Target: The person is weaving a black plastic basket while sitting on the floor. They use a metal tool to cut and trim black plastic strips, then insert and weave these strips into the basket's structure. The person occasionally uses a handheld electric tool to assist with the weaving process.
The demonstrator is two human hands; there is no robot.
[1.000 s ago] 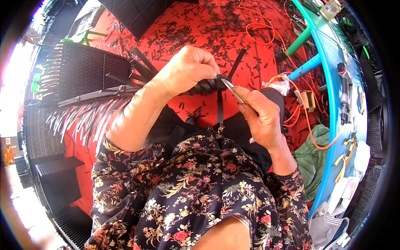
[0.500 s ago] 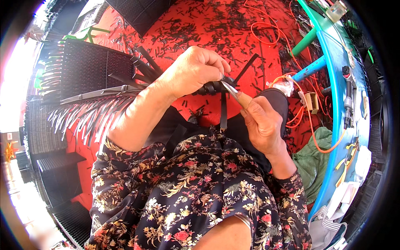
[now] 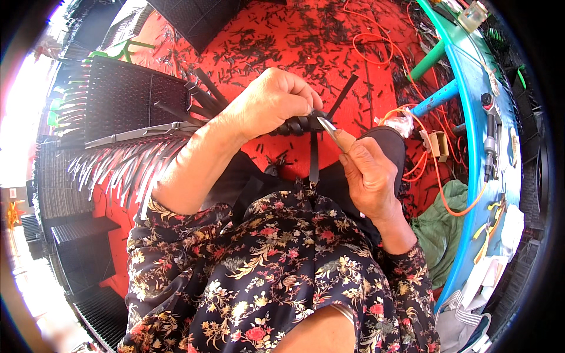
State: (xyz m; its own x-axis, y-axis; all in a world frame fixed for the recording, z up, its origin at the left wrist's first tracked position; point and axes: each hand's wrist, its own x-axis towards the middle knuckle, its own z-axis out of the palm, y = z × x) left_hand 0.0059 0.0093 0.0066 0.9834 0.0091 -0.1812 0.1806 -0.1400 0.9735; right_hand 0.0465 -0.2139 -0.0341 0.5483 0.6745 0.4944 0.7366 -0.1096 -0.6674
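Observation:
My left hand [image 3: 272,101] is closed, its fingertips pinched at the end of a narrow black woven piece [image 3: 294,126] of flat strips. Its grip partly covers what it holds. One loose black strip [image 3: 344,94] sticks up beyond the fingers, and another black strip [image 3: 314,156] hangs down toward my lap. In my right hand [image 3: 371,176], closed, is a short pointed metal tool [image 3: 327,126]; its tip touches or nearly touches the woven piece beside my left fingertips. The tool's handle is mostly hidden in the grip.
A black woven panel [image 3: 126,94] with long loose strip ends [image 3: 123,167] lies at the left. Black cuttings litter the red floor [image 3: 282,41]. To the right stands a blue table [image 3: 471,106] with an air tool [image 3: 490,138], orange hose [image 3: 441,194] and green cloth [image 3: 444,226] nearby.
The metal tool's tip has shifted slightly left and down along the woven piece. The upright loose strip leans a little further left. Both hands keep their grips.

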